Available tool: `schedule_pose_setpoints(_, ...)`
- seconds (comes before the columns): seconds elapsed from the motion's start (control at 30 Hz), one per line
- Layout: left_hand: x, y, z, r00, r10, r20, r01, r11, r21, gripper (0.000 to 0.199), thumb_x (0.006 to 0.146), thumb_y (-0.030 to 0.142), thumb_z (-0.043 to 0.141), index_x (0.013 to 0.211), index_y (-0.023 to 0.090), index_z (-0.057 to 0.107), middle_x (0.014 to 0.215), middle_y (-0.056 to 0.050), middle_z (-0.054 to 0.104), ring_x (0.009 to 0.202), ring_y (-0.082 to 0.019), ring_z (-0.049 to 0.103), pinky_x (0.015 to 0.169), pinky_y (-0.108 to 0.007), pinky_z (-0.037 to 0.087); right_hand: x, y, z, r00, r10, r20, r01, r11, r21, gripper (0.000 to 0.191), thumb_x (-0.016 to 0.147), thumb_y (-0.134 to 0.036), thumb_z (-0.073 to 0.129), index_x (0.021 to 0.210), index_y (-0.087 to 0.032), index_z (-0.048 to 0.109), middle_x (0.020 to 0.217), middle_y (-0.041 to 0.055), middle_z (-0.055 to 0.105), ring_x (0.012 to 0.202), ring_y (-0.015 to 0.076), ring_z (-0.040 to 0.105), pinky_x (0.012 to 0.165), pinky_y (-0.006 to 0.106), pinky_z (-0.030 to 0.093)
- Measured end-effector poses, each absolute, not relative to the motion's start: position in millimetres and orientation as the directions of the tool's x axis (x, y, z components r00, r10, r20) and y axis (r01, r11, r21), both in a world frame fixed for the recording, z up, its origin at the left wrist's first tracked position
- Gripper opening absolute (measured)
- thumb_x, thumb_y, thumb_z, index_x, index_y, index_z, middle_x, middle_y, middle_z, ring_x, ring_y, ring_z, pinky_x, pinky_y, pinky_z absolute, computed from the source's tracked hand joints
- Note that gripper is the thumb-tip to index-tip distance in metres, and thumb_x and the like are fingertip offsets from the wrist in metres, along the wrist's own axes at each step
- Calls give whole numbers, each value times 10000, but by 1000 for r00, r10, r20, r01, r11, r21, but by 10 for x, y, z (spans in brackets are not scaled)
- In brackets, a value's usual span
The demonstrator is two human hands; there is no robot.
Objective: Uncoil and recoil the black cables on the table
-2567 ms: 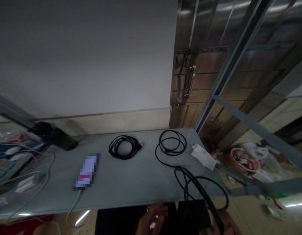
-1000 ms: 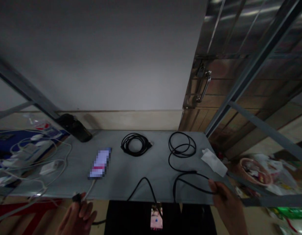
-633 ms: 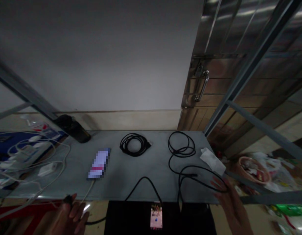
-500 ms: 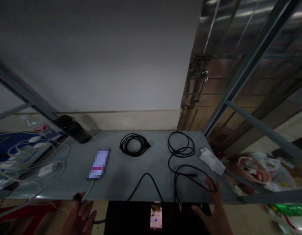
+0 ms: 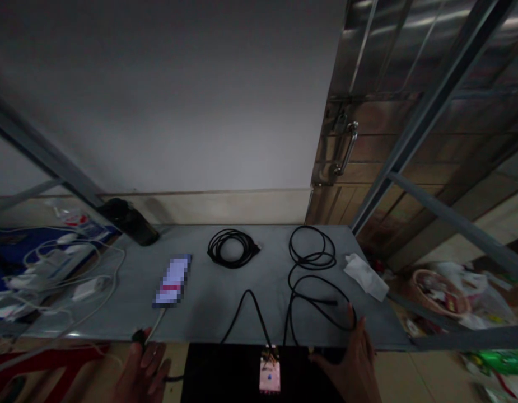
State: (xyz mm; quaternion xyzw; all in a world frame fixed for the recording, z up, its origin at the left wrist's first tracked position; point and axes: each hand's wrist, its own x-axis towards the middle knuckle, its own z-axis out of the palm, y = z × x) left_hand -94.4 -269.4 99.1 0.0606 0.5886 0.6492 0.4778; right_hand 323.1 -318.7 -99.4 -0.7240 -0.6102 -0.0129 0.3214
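Observation:
At the bottom left, my left hand (image 5: 139,372) is closed on a black cable; its dark plug end (image 5: 139,337) sticks up above the thumb, and a stretch of cable leaves the hand to the right. My right hand (image 5: 353,358), fingers apart, is at the table's front edge. Its fingertips meet the outer loop of a loose black cable (image 5: 312,261), though whether they press on it is unclear. Between my hands, a dark surface carries a small lit pinkish screen (image 5: 269,376). A bent black cable (image 5: 246,296) rises behind it.
A coiled black cable (image 5: 232,249) lies on the grey table (image 5: 200,330). Left of it are a phone (image 5: 173,281) with a pale cord, a dark bottle (image 5: 130,222) and tangled white chargers (image 5: 87,287). Crumpled tissue (image 5: 367,276) lies at right, beside metal frame posts (image 5: 372,196).
My right hand has moved left, and the loose cable's near loop has shifted left with it. My left hand keeps the plug and sits slightly further right in view.

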Motion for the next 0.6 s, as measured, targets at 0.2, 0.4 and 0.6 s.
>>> schedule_pose_setpoints(0.2, -923, -2682, 935, -516, 710, -479, -569, 133, 811, 478, 695, 387, 1023, 1054, 257, 736, 744, 68, 499, 620, -111, 482, 546, -185, 530, 3171, -3105, -867, 181, 900, 398, 908, 2, -418, 1650, 781, -933, 809, 1811, -68, -147, 1832, 334, 261, 1642, 607, 349, 1275, 776, 390)
schedule_pose_setpoints(0.4, -924, -2690, 874, -475, 741, -475, -590, 132, 797, 473, 691, 390, 1044, 1011, 241, 728, 753, 69, 471, 610, -96, 474, 532, -176, 504, 3144, -3079, -906, 128, 869, 479, 938, 50, -342, 1430, 941, -877, 687, 1821, -40, -69, 1758, 359, 405, 1530, 598, 506, 1217, 800, 444)
schedule_pose_setpoints(0.6, -895, -2680, 923, -539, 695, -477, -560, 128, 819, 497, 729, 429, 1020, 1103, 261, 738, 735, 65, 482, 622, -115, 517, 484, -181, 417, 3417, -3169, -1009, 118, 871, 477, 864, 147, -481, 990, 1115, -607, 623, 1853, -216, 91, 1700, 234, 559, 1542, 447, 579, 1157, 657, 598)
